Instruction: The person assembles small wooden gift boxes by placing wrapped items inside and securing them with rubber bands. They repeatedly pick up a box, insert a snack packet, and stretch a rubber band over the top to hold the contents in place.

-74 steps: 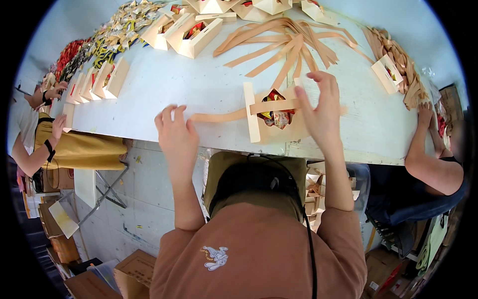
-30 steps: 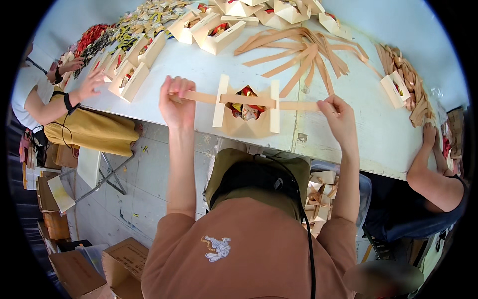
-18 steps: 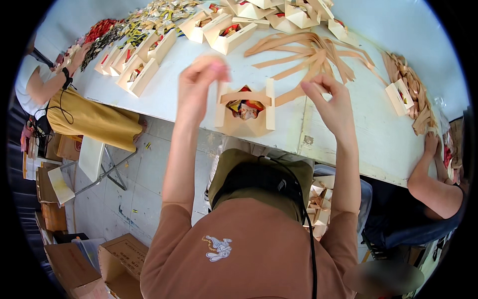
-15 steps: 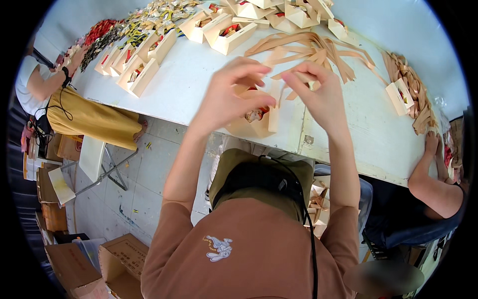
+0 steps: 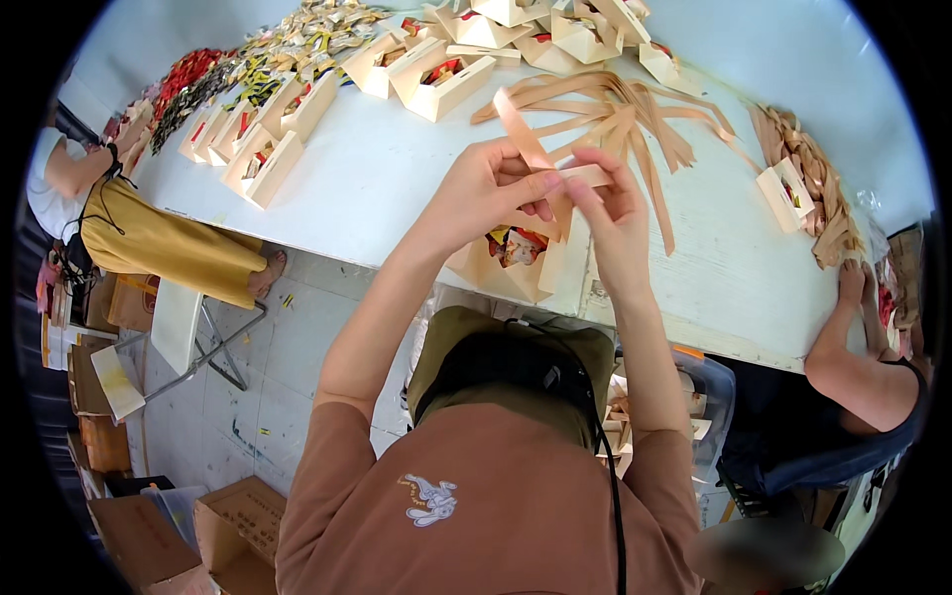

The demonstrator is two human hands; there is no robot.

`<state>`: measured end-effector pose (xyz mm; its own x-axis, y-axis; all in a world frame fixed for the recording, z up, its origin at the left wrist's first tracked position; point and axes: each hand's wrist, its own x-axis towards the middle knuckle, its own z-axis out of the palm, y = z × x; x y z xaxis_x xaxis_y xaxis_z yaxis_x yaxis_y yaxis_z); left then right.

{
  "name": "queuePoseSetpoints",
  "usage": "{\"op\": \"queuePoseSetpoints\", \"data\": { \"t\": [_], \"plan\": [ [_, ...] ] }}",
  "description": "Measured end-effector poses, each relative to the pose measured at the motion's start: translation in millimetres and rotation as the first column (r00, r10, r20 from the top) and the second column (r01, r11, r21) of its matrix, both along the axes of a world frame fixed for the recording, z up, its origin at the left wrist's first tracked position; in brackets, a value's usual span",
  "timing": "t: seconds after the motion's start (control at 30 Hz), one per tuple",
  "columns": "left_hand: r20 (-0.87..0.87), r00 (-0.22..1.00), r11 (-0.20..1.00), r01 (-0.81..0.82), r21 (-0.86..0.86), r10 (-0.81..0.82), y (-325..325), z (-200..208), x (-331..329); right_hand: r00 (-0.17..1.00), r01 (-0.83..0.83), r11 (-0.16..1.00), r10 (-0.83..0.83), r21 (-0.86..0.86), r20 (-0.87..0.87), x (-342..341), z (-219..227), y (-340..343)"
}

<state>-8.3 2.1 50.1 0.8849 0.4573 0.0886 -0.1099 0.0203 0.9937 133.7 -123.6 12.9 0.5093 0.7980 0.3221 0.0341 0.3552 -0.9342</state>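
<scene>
A glossy peach ribbon (image 5: 521,131) is pinched between my two hands, one end standing up and away above my fingers. My left hand (image 5: 493,195) has its thumb and fingers closed on the ribbon. From the other side my right hand (image 5: 612,203) pinches it, the fingertips of both hands nearly meeting. Just below them, at the table's near edge, stands a cream card box (image 5: 508,285) with red and yellow wrapped packets (image 5: 518,245) inside. Part of the box's far side is hidden behind my hands.
Loose ribbons (image 5: 650,134) fan out beyond my hands on the white table (image 5: 397,159). Several filled boxes (image 5: 446,91) stand farther back, others (image 5: 268,164) at left. Heaped packets (image 5: 297,50) lie far left. Co-workers sit at left and right; a folding stool (image 5: 178,322) stands at left.
My hands have come closer together and lower over the box. The ribbon now stands up above my fingers. The loose ribbons behind have shifted, one strand now hanging nearer.
</scene>
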Motion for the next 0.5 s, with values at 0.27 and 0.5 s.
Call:
{"op": "queuePoseSetpoints", "data": {
  "t": [0.27,0.5],
  "plan": [
    [-0.044,0.995,0.939,0.072,-0.336,-0.092,10,2,6,0.967,0.196,0.940,-0.233,0.278,0.107,-18,23,-14],
    [0.003,0.978,0.942,0.199,-0.271,-0.206,28,-19,5,0.903,-0.266,0.948,0.181,0.176,0.389,4,14,-15]
  ]
}}
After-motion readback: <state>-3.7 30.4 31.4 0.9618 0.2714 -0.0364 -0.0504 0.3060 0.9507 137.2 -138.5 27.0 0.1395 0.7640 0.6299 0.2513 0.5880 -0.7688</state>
